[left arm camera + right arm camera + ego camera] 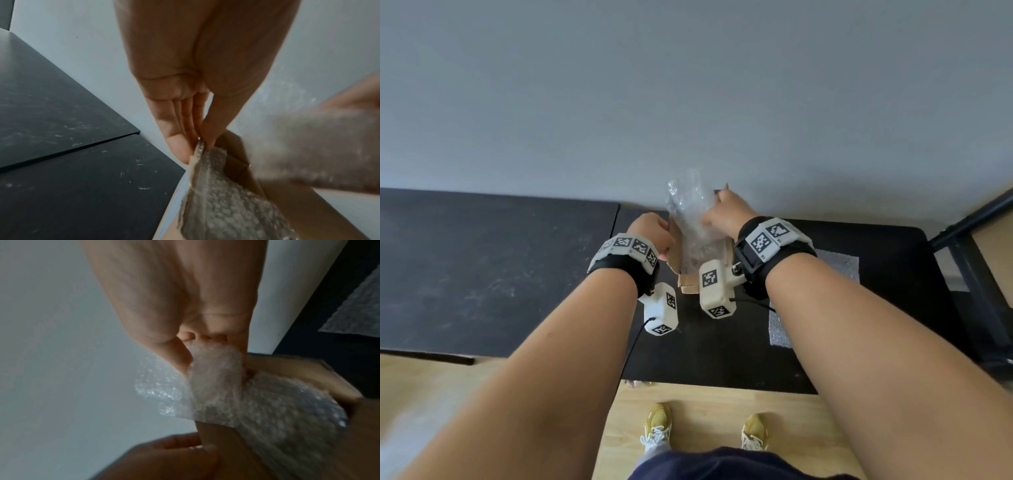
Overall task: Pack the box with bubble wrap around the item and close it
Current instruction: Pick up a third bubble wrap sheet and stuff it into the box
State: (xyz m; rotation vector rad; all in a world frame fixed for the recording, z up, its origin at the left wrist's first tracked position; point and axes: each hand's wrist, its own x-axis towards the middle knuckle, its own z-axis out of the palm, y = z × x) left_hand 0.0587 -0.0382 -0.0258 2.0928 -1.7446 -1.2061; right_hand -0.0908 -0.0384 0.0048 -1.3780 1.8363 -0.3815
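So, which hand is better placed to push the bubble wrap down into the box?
Likely right: the right hand grips the bubble wrap sticking out of the box, while the left hand pinches the box wall and steadies it.

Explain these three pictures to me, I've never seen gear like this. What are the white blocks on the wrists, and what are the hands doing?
There is no machine here: a person is working with bare hands. The wide picture comes from a camera on their head, looking down. The white blocks strapped at each wrist are small cameras. They took the other two pictures, each looking along one hand. An open cardboard box stands on the black table. The left hand pinches the box's side wall. The right hand grips bubble wrap that sticks out of the top. A spare sheet of wrap lies flat beside the right arm.
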